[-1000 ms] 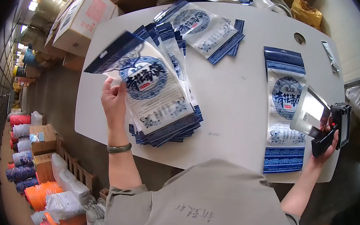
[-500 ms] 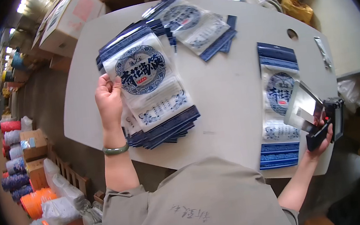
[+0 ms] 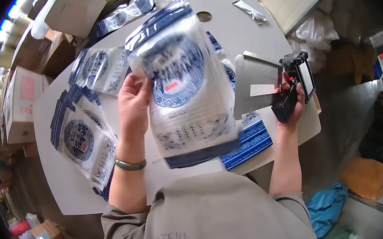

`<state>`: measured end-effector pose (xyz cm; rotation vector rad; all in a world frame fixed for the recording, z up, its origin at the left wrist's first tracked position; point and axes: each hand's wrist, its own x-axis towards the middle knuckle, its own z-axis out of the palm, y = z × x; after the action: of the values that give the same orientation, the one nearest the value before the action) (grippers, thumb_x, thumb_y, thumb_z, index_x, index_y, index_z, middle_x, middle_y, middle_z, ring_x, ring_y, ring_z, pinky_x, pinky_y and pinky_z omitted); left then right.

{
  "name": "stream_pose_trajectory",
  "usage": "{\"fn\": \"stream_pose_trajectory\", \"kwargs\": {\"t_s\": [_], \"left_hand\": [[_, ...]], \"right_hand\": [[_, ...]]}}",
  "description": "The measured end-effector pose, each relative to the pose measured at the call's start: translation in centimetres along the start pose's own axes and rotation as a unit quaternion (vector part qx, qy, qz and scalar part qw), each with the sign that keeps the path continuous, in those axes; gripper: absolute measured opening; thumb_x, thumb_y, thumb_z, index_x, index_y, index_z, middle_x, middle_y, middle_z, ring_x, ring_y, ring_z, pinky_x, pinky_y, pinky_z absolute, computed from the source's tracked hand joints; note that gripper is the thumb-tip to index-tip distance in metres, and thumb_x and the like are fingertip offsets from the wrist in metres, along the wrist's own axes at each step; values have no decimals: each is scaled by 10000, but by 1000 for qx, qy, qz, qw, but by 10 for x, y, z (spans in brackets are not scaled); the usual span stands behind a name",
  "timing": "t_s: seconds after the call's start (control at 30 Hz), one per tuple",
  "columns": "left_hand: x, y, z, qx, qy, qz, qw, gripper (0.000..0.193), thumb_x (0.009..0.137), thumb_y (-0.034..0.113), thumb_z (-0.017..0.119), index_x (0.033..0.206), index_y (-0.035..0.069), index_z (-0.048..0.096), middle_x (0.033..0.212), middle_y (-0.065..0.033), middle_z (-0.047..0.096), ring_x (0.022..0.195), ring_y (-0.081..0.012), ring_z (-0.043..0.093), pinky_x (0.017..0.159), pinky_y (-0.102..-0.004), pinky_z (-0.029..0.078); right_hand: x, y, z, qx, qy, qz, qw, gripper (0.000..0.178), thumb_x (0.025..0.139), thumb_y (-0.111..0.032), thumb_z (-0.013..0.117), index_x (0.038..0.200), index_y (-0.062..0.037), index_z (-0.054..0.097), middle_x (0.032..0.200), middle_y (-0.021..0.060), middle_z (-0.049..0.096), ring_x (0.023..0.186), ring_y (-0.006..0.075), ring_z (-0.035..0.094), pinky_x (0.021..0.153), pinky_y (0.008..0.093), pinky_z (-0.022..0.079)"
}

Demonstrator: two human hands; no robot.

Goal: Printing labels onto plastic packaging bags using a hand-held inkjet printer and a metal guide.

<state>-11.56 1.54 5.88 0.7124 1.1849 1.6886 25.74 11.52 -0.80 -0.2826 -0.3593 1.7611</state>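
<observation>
Left hand (image 3: 133,104) grasps a blue-and-white pouch (image 3: 183,85) by its edge, lifted above the table (image 3: 68,188). Right hand (image 3: 292,104) clenches a black handheld device (image 3: 296,85), just beside the pouch.

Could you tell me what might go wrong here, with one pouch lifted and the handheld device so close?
The left hand pinches the blue-and-white pouch by one edge only, so it may flop or slip. The right hand holds the black handheld device beyond the table's edge; a drop would miss it. The fanned pouch stack overhangs the near edge and could slide off.
</observation>
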Motion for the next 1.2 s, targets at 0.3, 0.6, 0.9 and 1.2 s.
{"fn": "stream_pose_trajectory", "kwargs": {"t_s": [0.3, 0.6, 0.9, 1.2], "left_hand": [[-18, -45, 20, 632, 16, 83, 771, 213, 899, 256, 624, 850, 51, 595, 713, -173, 655, 650, -318, 651, 588, -421, 488], [-52, 20, -7, 419, 109, 364, 825, 55, 852, 55, 652, 839, 56, 598, 691, -116, 615, 634, -235, 631, 541, -348, 474], [-147, 69, -212, 512, 371, 32, 774, 647, 926, 155, 634, 1476, 40, 312, 736, -72, 617, 665, -112, 554, 650, -267, 469], [-125, 84, -178, 778, 433, 50, 454, 616, 878, 465, 655, 1294, 27, 536, 861, -137, 656, 768, -286, 623, 710, -388, 509]], "right_hand": [[3, 1, 3, 45, -39, 9, 998, 500, 957, -230, 521, 1311, 112, 435, 964, 130, 614, 1050, 242, 584, 1050, 387, 402], [22, -48, -67, -31, -72, 0, 997, 440, 989, -221, 482, 1283, 105, 459, 1037, 168, 648, 1046, 269, 570, 1103, 432, 341], [24, -41, -56, -50, -20, 17, 998, 451, 974, -212, 517, 1304, 85, 437, 1010, 150, 634, 964, 247, 595, 1086, 406, 370], [22, 0, -13, -21, -27, 27, 999, 331, 937, -182, 566, 1195, 18, 515, 1178, 170, 592, 955, 231, 599, 916, 382, 483]]}}
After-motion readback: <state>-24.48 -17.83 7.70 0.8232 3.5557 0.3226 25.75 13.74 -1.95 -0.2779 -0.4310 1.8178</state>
